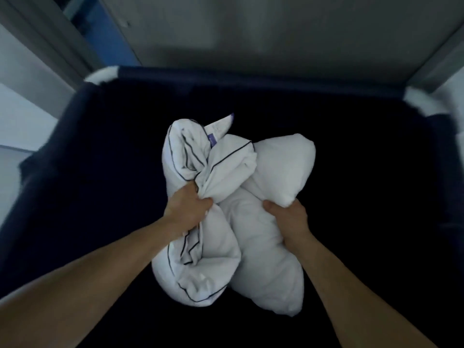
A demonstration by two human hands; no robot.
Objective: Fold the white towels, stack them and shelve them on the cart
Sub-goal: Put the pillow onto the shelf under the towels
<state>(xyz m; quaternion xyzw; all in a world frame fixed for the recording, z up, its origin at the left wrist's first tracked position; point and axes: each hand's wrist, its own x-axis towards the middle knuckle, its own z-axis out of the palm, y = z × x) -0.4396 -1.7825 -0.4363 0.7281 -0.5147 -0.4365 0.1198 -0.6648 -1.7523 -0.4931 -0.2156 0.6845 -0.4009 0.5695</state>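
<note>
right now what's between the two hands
Bunched white towel, seen in the head view: the left hand grips the piped towel, the right hand the plain towel, and they touch between.

Grey wall panels (226, 28) at rear; blue panel (113, 33) upper left; pale floor (22, 116) left; navy fabric bin (251, 72), white corner caps (104, 75); dim light.

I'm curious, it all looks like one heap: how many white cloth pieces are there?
2, it seems: a dark-piped piece gripped by the left hand, and a plain piece gripped by the right hand. Others may be hidden underneath.
</note>
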